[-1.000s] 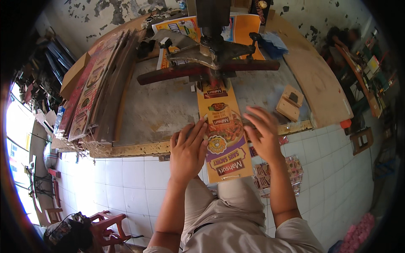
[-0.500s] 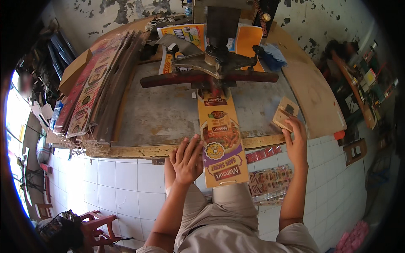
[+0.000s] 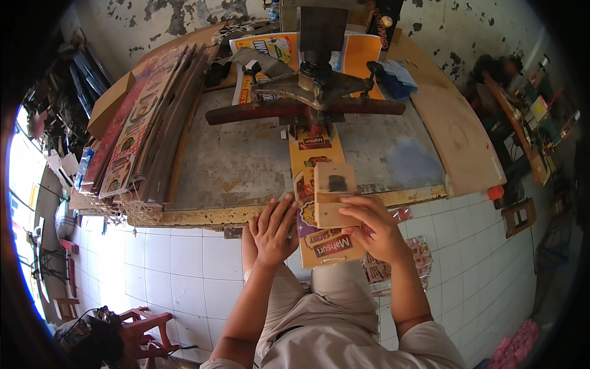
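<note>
My right hand (image 3: 380, 230) grips a pale wooden block (image 3: 327, 212) with a dark patch on its upper part. The block is over a long yellow printed cardboard strip (image 3: 332, 247); whether it presses on the strip I cannot tell. The strip reaches past the table's front edge above my lap, and a metal staple-like piece shows at its near end. Its far end lies under the crossbar of a metal press (image 3: 310, 92). My left hand (image 3: 274, 235) rests with fingers stretched at the table edge, close beside the strip's left side.
Long printed boards (image 3: 138, 129) are stacked on the left of the worn grey tabletop (image 3: 246, 154). A plywood sheet (image 3: 458, 135) lies on the right. Printed sachets (image 3: 424, 255) are on the tiled floor. A red plastic stool (image 3: 147, 329) stands at lower left.
My right hand has carried the wooden block left from the right side of the table to over the strip. The strip's near end has shifted slightly. My left hand stays nearly in place.
</note>
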`<state>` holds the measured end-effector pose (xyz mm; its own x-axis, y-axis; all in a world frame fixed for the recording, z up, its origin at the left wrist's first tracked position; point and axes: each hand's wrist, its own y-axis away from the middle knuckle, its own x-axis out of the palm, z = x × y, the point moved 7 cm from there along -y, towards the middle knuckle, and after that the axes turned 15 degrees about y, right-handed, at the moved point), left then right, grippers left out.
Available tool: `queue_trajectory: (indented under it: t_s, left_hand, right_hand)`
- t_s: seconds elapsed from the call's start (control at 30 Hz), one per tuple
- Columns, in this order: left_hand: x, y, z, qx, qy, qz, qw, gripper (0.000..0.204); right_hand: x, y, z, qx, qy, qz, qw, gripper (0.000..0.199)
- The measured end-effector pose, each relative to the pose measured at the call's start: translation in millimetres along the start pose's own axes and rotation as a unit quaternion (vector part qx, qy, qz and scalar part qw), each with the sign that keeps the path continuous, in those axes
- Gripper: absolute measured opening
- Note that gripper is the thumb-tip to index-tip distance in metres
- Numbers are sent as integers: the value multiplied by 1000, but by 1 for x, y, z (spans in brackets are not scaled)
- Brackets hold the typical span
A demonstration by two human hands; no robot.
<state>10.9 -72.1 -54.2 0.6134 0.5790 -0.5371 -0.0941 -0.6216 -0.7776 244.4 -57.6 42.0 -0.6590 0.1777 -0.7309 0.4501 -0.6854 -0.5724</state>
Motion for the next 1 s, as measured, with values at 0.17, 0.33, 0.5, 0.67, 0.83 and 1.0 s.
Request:
queue_trajectory:
  t_s: [0.17,0.33,0.5,0.67,0.83,1.0]
  left_hand:
    - [0,2,-1,3,-9,26,1000,48]
    - [0,4,2,11,-17,18,1000,48]
    - [1,3,1,21,-25,11,999,49]
    - [-3,0,-2,9,-12,2,1000,49]
    - [-3,1,0,5,-19,10,1000,47]
    - [2,7,7,22,-30,28,999,59]
  right_hand:
    - [1,-1,0,1,-20,7,1000,48]
    - [-41,16,-67,118,131,-84,981,38]
    - [-69,35,-122,220,246,-74,941,40]
    - [-66,36,-131,236,210,-40,948,35]
    - [-64,30,-135,222,218,-41,949,29]
    - [-65,21,-133,207,263,-16,942,30]
